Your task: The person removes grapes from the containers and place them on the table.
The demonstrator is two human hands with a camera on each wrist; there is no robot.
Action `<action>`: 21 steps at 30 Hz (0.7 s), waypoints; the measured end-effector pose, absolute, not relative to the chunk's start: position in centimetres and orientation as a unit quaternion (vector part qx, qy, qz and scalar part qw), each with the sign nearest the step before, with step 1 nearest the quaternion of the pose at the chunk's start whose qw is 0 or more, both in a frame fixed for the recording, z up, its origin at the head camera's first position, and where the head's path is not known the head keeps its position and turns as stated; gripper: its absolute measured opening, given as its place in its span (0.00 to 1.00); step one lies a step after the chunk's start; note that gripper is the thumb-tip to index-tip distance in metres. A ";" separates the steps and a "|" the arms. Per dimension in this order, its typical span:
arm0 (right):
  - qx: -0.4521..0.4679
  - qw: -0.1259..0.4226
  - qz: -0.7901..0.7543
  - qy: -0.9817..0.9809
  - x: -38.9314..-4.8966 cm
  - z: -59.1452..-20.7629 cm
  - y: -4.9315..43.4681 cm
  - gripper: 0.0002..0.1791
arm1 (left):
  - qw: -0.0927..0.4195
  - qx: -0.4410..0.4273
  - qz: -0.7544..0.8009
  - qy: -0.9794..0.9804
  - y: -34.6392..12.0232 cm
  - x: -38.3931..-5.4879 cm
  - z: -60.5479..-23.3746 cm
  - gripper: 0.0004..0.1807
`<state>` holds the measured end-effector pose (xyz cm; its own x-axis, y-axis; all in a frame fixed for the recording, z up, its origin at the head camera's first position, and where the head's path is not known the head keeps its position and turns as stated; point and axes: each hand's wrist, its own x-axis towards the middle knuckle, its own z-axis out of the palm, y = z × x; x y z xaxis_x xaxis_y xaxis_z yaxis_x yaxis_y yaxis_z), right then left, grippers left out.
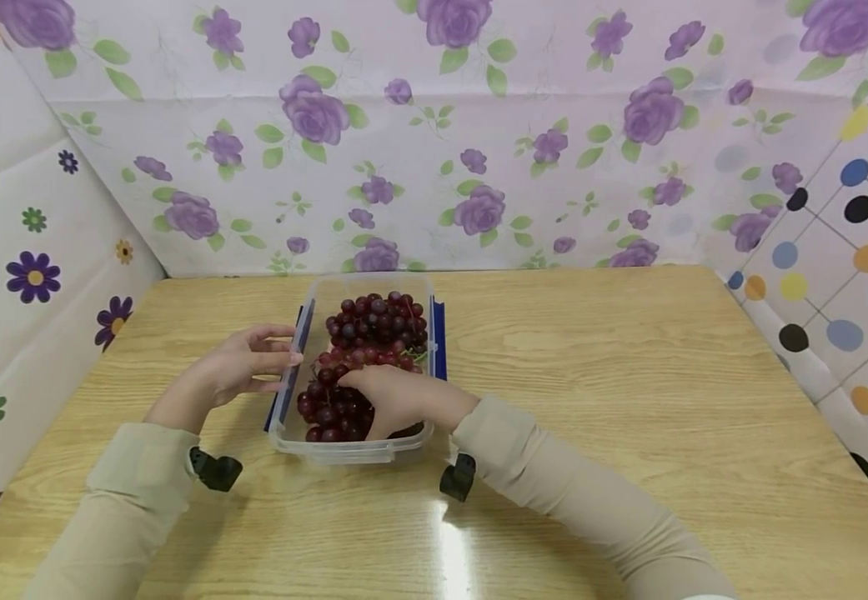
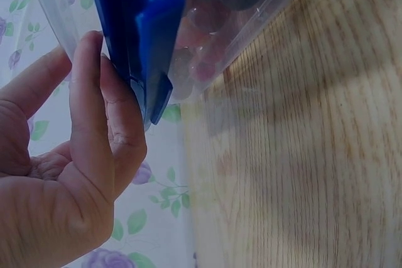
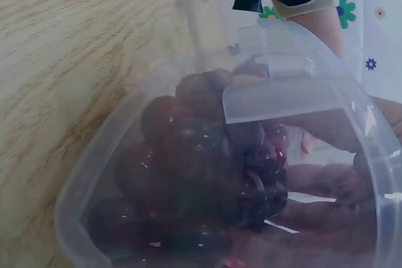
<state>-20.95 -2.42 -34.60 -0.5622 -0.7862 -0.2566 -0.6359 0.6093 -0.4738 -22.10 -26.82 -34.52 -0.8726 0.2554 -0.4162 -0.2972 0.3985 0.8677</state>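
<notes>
A clear plastic box [image 1: 332,450] with blue side latches [image 1: 440,342] stands on the table, holding bunches of dark red grapes [image 1: 377,321]. My right hand [image 1: 407,396] reaches over the box's right wall and grips the front bunch of grapes [image 1: 328,412], thumb and fingers spread around it. Through the box wall, the right wrist view shows those grapes [image 3: 195,155] beside the fingers; the fingertips are partly hidden. My left hand [image 1: 246,362] is at the left wall, its fairly straight fingers touching the box beside the blue latch [image 2: 141,29].
The wooden table [image 1: 591,375] extends to the right of the box. A flowered sheet [image 1: 403,167] rises behind it, with patterned sheets at the left and right. Black wrist cameras [image 1: 458,477] sit on both wrists.
</notes>
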 end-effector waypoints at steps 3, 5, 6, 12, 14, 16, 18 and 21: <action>-0.407 0.218 -0.163 0.872 -20.7 -34.7 -2.4 0.45 | 0.251 -0.011 0.548 0.798 -26.8 -22.1 -34.6 0.41; -0.399 0.206 -0.166 0.878 -20.5 -34.9 -2.5 0.44 | 0.251 -0.011 0.548 0.798 -26.9 -22.1 -34.6 0.42; -0.393 0.199 -0.167 0.882 -20.4 -35.0 -2.5 0.44 | 0.251 -0.011 0.547 0.798 -26.9 -22.1 -34.7 0.42; -0.373 0.171 -0.192 0.891 -20.3 -35.4 -2.6 0.40 | 0.251 -0.013 0.548 0.798 -26.8 -22.1 -34.5 0.42; -0.374 0.167 -0.203 0.890 -20.3 -35.5 -2.5 0.39 | 0.252 -0.014 0.550 0.796 -26.7 -22.1 -34.5 0.42; -0.379 0.165 -0.210 0.886 -20.3 -35.5 -2.4 0.36 | 0.252 -0.014 0.551 0.796 -26.7 -22.0 -34.5 0.42; -0.388 0.160 -0.215 0.882 -20.3 -35.6 -2.4 0.34 | 0.252 -0.015 0.550 0.796 -26.6 -22.0 -34.6 0.42; -0.402 0.155 -0.219 0.876 -20.4 -35.6 -2.3 0.32 | 0.250 -0.014 0.547 0.799 -26.6 -22.0 -34.6 0.42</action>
<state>-20.36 -2.33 -35.60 -0.6286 -0.7717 -0.0965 -0.6358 0.5814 -0.5076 -22.00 -26.61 -34.59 -0.8741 0.2513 -0.4156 -0.2968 0.4010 0.8667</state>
